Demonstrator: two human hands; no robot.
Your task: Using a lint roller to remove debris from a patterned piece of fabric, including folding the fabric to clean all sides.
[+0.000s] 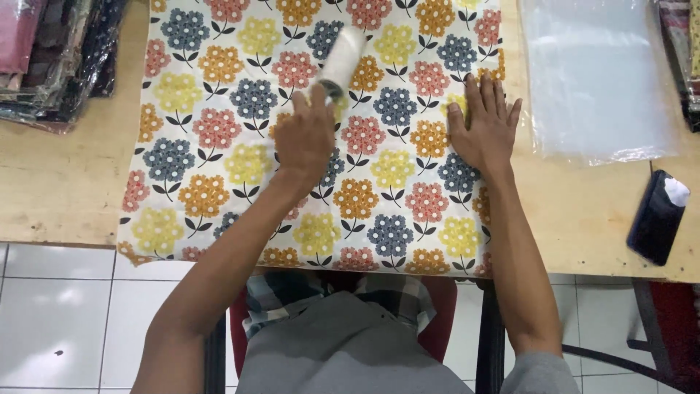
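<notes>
A folded cloth point(219, 138) printed with yellow, orange, pink and grey flowers lies flat on a wooden table point(65, 182). My left hand point(302, 138) grips the handle of a white lint roller point(343, 58), whose roll rests on the cloth toward the far side. My right hand point(485, 128) lies flat on the cloth's right part, fingers spread, pressing it down.
A stack of clear plastic bags point(598, 73) lies on the table to the right. A dark phone point(656, 215) sits near the right front edge. Wrapped fabric packs point(51, 58) are piled at the far left. White floor tiles point(58, 314) show below the table.
</notes>
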